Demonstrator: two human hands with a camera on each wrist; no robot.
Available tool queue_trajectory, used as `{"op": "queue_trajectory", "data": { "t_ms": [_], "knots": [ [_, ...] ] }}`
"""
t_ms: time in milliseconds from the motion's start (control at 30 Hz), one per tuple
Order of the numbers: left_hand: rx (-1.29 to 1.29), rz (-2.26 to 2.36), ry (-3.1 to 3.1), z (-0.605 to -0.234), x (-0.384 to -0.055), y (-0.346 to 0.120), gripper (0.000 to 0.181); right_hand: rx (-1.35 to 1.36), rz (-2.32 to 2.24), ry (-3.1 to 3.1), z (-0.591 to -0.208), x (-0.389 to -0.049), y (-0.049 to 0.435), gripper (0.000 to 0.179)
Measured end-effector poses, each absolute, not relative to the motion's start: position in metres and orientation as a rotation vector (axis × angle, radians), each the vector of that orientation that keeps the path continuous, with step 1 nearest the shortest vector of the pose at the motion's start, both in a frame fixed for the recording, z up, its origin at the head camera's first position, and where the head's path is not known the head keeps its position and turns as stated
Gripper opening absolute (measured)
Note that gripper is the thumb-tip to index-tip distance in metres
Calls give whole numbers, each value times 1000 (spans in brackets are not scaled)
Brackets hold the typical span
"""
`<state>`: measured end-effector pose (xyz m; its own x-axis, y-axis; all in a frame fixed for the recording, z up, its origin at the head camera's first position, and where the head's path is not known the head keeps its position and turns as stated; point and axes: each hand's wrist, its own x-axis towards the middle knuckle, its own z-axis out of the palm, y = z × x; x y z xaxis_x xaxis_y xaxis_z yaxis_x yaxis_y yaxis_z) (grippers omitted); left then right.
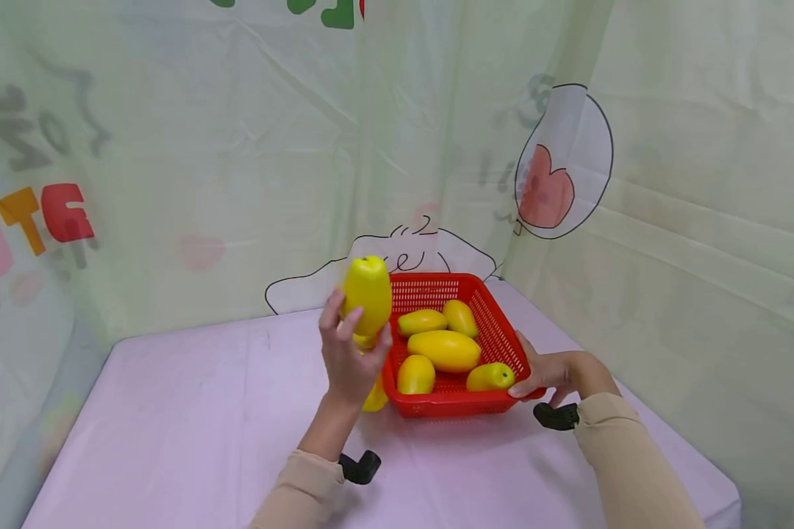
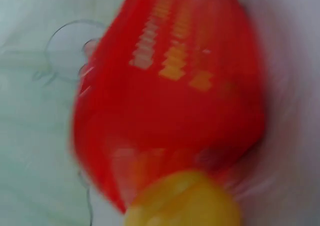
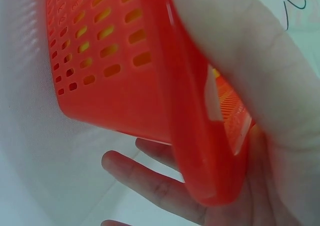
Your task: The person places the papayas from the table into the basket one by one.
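Note:
My left hand (image 1: 352, 360) grips a smooth yellow oblong fruit (image 1: 368, 294), mango- or papaya-like, with a lobed, dented end pointing up. It holds the fruit above the table, by the left side of a red plastic basket (image 1: 459, 400). Several similar yellow fruits lie inside, among them a large one (image 1: 444, 351) in the middle. My right hand (image 1: 549, 371) holds the basket's near right corner, thumb (image 3: 235, 40) over the rim and fingers (image 3: 145, 178) underneath. The left wrist view is blurred, showing the basket wall and a yellow fruit (image 2: 185, 201) at the bottom edge.
More yellow fruit (image 1: 376, 397) shows on the table left of the basket, partly hidden behind my left hand. A pale pink cloth covers the table (image 1: 192, 419). Light printed curtains (image 1: 238, 147) hang close behind it and at both sides.

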<state>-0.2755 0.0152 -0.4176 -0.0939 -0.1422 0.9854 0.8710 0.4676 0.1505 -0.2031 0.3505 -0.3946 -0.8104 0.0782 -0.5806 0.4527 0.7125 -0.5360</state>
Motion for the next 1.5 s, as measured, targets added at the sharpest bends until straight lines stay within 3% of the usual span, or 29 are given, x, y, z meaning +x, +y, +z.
{"op": "queue_trajectory", "data": {
  "t_ms": [333,900,1500],
  "knots": [
    [-1138,-821,-1806,-458,-261,57,60,427,-964,2382,-397,-200,348,127],
    [-1137,-692,-2607,-446,-254,57,53,410,-988,2374,-393,-204,350,127],
    [-1329,-425,-2651,-448,-257,59,40,428,-971,2387,-396,-205,352,129]
  ]
}}
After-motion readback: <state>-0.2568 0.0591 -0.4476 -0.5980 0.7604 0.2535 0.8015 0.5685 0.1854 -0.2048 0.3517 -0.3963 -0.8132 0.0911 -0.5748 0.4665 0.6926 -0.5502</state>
